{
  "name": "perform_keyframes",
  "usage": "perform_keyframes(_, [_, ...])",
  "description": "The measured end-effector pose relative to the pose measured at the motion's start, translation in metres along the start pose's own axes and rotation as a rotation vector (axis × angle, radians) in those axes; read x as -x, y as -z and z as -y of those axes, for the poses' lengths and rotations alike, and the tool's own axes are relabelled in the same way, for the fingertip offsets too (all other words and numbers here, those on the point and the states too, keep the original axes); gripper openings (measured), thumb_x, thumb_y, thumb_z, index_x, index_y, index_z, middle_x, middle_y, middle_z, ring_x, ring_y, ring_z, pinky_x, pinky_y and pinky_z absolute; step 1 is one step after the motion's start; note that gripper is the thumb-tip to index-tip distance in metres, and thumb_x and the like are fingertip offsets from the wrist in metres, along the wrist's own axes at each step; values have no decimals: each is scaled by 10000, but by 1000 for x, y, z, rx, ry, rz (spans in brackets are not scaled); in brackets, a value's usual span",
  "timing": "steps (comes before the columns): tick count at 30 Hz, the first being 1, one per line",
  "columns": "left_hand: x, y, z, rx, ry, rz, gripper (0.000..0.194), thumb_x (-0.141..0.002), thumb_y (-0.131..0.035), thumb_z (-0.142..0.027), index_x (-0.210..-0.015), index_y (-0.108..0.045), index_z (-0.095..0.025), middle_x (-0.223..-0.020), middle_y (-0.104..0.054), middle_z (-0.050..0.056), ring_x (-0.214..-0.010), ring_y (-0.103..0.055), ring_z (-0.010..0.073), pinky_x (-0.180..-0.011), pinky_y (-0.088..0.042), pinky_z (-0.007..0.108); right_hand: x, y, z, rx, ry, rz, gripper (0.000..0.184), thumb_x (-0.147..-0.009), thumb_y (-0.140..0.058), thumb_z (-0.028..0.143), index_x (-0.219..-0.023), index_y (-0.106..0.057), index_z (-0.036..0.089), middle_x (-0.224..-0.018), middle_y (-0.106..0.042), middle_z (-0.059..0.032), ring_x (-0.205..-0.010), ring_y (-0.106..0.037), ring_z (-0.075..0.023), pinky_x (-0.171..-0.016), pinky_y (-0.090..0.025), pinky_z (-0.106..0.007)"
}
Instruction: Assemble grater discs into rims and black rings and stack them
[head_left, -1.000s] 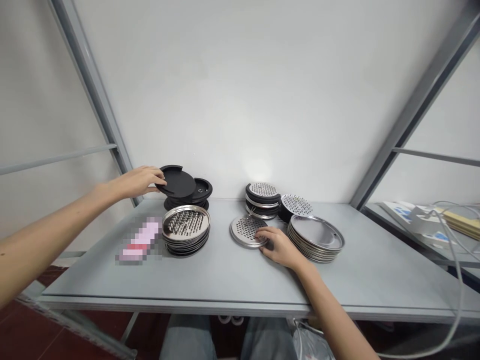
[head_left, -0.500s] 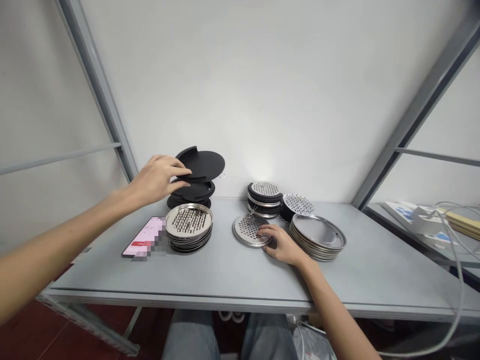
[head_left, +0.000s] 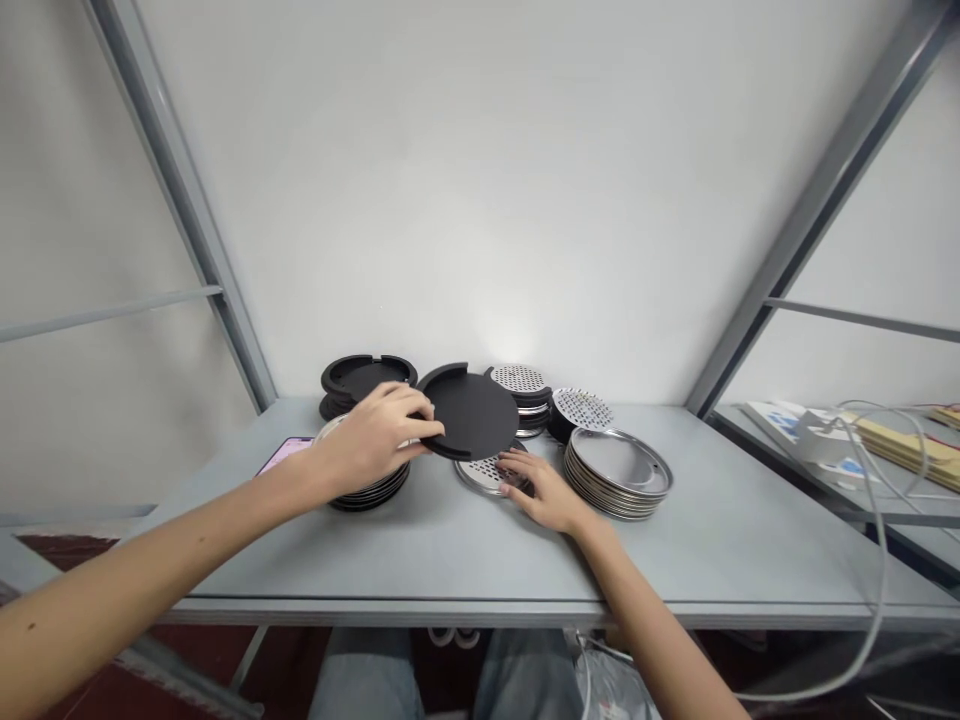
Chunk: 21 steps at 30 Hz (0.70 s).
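Observation:
My left hand pinches the left edge of a round black plate with a raised, partly cut-away rim. The plate is tilted in the air. It covers part of a round perforated metal plate on the table. My right hand is at the right side of that metal plate, fingers over its top and thumb near its rim. Behind my left hand stands a stack of black plates. A stack of metal discs is partly hidden under my left wrist.
To the right is a stack of shiny metal lids. Behind it sit a perforated disc on a black base and a mixed stack of black and metal pieces. A phone lies at left. White cables hang at right.
My left hand has carried the black plate rightward and down from above the black stack to over the perforated metal plate. My right hand stays at the metal plate. The view has shifted slightly.

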<state>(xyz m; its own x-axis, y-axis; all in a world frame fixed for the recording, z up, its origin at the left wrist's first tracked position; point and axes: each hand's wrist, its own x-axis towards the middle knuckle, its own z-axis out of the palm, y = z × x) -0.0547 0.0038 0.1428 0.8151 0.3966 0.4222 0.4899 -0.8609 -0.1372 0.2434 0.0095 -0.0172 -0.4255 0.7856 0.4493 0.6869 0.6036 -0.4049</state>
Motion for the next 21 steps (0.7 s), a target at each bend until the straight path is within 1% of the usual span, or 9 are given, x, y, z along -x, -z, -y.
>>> perform_keyframes(2, [6,-14,-6,73,36,17,194,-888,-583,-230,-1052,-680,-263,-1049,-629,58,-1050,-559,234,-934,-430,416,-2,-1,2,58,-39,-44,232,-885,-512,289,-1035,-663,197,-1072,-699,-90,-1076,-600,-256,-931,-426,-410])
perform_keyframes(3, [10,-21,-9,107,37,30,195,-886,-588,-234,-1055,-679,-266,-1045,-629,58,-1032,-566,231,-919,-442,408,-2,-2,3,112,-73,-71,194,-882,-502,258,-952,-673,202,-974,-716,-74,-988,-626,-242,-883,-433,-389])
perform_keyframes(5, [17,-35,-16,168,40,57,200,-888,-585,-226,-1063,-673,-264,-1055,-621,64,-1022,-571,228,-903,-459,392,-3,-2,5,242,-146,-123,161,-858,-507,216,-813,-662,206,-817,-713,-57,-845,-633,-224,-804,-421,-361])
perform_keyframes(7, [22,-48,-23,230,55,72,208,-892,-575,-208,-1073,-665,-257,-1074,-608,73,-1006,-576,220,-872,-480,366,-2,-2,6,342,-205,-169,143,-840,-524,206,-765,-646,206,-755,-701,-57,-783,-620,-220,-761,-401,-351])
perform_keyframes(11, [29,-71,-31,315,120,103,237,-871,-598,-176,-1092,-654,-240,-1096,-598,82,-989,-589,212,-858,-497,345,-1,-4,3,394,-257,-236,139,-859,-514,214,-820,-647,206,-816,-699,-79,-817,-597,-241,-748,-393,-363])
perform_keyframes(15, [39,-90,-26,368,158,127,261,-863,-611,-187,-1114,-652,-246,-1097,-608,77,-970,-611,206,-867,-506,342,1,-6,-2,354,-262,-223,130,-863,-508,206,-862,-638,202,-897,-678,-90,-882,-571,-255,-779,-409,-375])
perform_keyframes(18, [50,-97,-23,387,169,139,269,-864,-601,-176,-1116,-656,-254,-1110,-610,79,-975,-621,208,-872,-514,343,1,-5,-2,297,-259,-198,149,-882,-487,214,-903,-634,195,-943,-671,-88,-928,-569,-257,-822,-421,-390])
perform_keyframes(21, [60,-96,-26,377,147,152,249,-890,-556,-167,-1105,-654,-247,-1111,-611,85,-996,-615,215,-880,-517,348,0,-3,1,208,-184,-178,173,-895,-487,253,-966,-634,193,-1031,-666,-91,-988,-575,-251,-879,-425,-399])
